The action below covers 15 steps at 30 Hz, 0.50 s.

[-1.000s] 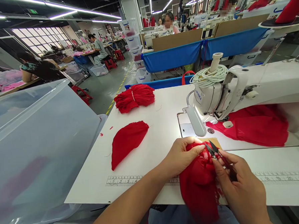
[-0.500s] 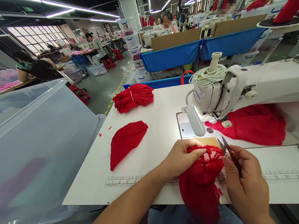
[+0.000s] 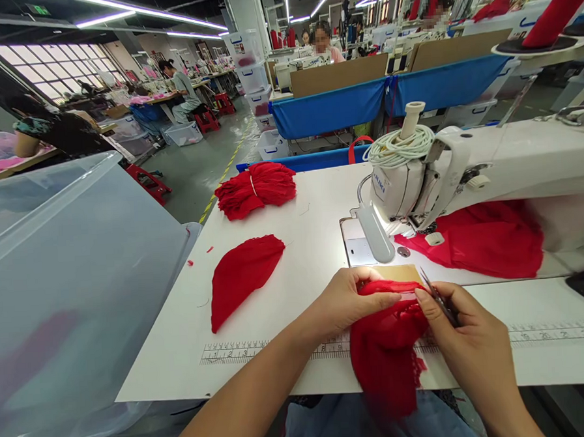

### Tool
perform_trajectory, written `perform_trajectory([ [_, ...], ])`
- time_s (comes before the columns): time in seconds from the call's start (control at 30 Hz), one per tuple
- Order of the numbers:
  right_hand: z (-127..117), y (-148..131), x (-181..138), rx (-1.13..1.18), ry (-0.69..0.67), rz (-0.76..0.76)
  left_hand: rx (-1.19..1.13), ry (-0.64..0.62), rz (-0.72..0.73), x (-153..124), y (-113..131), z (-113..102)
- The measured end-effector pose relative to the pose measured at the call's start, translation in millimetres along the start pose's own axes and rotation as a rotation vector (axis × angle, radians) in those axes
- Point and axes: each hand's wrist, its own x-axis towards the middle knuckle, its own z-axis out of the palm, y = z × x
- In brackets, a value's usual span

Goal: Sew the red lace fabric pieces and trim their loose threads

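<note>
Red lace [image 3: 384,350] hangs limp and soft over the near edge of the white table [image 3: 293,244]. The left hand [image 3: 348,303] pinches its top edge with closed fingers, seemingly to keep it taut. At three o'clock the right hand [image 3: 467,340] is closed around slim metal snips [image 3: 436,296], their tips at that edge. A flat red piece [image 3: 243,273] lies at ten o'clock and a sewing machine [image 3: 489,162] at one.

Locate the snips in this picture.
The snips are in the right hand, low and right of centre in the head view, tips beside the red piece pinched by the left hand, near the sewing machine.
</note>
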Motion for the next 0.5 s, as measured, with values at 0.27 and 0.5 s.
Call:
perform_trajectory([
  [0.27, 3.9, -0.6, -8.5, 0.149, -0.062, 0.034, -0.148, -0.005, 0.057, 4.1, -4.7, 6.9],
  [0.5, 3.0, -3.6, -11.4, 0.188, 0.021, 0.022, -0.215, 0.041, 0.039, 5.6, -9.1, 8.0],
])
